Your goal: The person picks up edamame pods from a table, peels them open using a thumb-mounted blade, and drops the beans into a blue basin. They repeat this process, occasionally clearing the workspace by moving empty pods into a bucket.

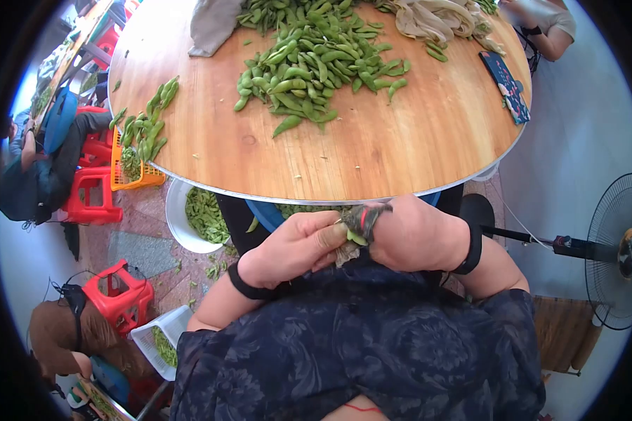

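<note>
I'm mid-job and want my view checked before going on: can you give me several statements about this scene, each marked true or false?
1. The left hand and right hand are close together. True.
2. A green pod shows between them. True.
3. The fan is at the left of the picture. False: it is at the right.
4. The white bucket is empty. False: it holds green pieces.
5. The big pod heap lies on the wooden table. True.
6. Only one wrist wears a black band. False: both do.
</note>
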Motion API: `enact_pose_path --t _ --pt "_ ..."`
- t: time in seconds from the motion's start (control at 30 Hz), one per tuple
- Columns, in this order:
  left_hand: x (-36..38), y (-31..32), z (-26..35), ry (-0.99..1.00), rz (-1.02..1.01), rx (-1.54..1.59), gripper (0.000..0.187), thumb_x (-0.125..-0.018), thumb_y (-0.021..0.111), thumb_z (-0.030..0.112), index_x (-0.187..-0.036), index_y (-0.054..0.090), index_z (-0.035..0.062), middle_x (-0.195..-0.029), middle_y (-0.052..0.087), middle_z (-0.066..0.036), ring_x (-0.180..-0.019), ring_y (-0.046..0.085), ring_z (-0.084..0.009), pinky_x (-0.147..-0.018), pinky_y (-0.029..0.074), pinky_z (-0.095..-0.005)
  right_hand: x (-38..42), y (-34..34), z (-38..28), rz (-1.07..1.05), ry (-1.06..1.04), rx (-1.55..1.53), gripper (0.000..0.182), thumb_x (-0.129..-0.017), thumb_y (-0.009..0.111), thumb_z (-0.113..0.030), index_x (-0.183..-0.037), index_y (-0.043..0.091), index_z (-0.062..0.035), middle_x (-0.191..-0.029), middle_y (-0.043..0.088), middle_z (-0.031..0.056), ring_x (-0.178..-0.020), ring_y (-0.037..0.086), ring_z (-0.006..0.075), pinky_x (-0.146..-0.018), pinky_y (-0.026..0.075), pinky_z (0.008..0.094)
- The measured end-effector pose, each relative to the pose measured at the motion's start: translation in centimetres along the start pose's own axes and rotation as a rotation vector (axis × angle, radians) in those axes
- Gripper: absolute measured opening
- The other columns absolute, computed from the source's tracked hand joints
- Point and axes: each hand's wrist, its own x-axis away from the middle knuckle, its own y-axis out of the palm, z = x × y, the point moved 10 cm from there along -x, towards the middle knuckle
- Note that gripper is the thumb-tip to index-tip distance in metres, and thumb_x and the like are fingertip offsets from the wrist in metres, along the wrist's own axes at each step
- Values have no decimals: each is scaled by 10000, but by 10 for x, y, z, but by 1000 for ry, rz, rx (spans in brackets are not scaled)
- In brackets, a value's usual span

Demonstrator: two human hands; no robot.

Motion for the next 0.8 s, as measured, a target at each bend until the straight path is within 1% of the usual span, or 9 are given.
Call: enact_pose_path --t 0.07,0.23,0.3,0.43,0.47,0.57,0.63,0.73,0.8 --pt "3 7 39 383 154 -656 251 -960 523 162 -759 537 12 -616 510 -52 -551 535 -188 -522 429 -342 5 1 19 6 121 -214 245 -772 576 -37 -971 435 -9 -654 545 197 -605 578 412 -525 468 445" --pt "12 16 54 618 259 -1098 187 -836 628 67 -708 496 34 -613 482 -138 -548 509 -329 -496 385 -383 7 11 39 -8 239 -317 232 -810 577 -91 -938 400 -12 -654 540 204 -631 572 431 -540 455 471" --pt "23 10 62 634 345 -1174 189 -811 635 55 -689 491 37 -595 465 -128 -523 495 -313 -482 370 -388 7 13 37 -89 349 -180 241 -832 572 -130 -909 373 -18 -641 532 210 -645 568 434 -553 447 483" --pt "85 -34 85 618 686 -1226 178 -810 640 18 -688 511 24 -568 427 -88 -475 440 -242 -449 322 -342 9 4 45 -172 289 -118 227 -843 569 -146 -933 402 -23 -662 546 213 -662 578 424 -567 459 473" --pt "103 -50 86 573 769 -1263 184 -849 595 -2 -712 472 4 -610 435 -64 -526 412 -156 -494 330 -304 6 -23 57 3 267 0 246 -838 582 -138 -969 413 -17 -692 553 199 -673 580 407 -572 464 450" --pt "157 -100 81 463 997 -1387 165 -886 579 25 -753 485 -7 -633 427 -13 -589 409 -92 -516 350 -282 0 -95 80 341 314 348 255 -823 580 -104 -1007 433 -7 -814 565 204 -753 582 389 -637 471 437" --pt "181 -132 67 459 1066 -1026 87 -889 603 63 -874 576 -18 -665 454 14 -607 408 -78 -540 360 -255 -12 -113 99 361 347 440 243 -818 574 -95 -1001 442 -5 -826 563 209 -765 582 390 -648 469 443" --pt "191 -135 66 234 1159 -1177 186 -889 623 100 -1033 611 -18 -727 503 14 -629 423 -73 -574 369 -226 -23 -118 123 378 310 567 227 -807 569 -85 -981 452 4 -815 558 215 -774 581 392 -661 468 450" --pt "196 -132 71 268 1231 -1275 225 -873 638 100 -1062 602 -16 -746 511 -3 -642 444 -81 -570 378 -230 -27 -118 117 375 227 606 224 -802 570 -84 -968 453 11 -794 556 216 -771 580 394 -664 469 449"
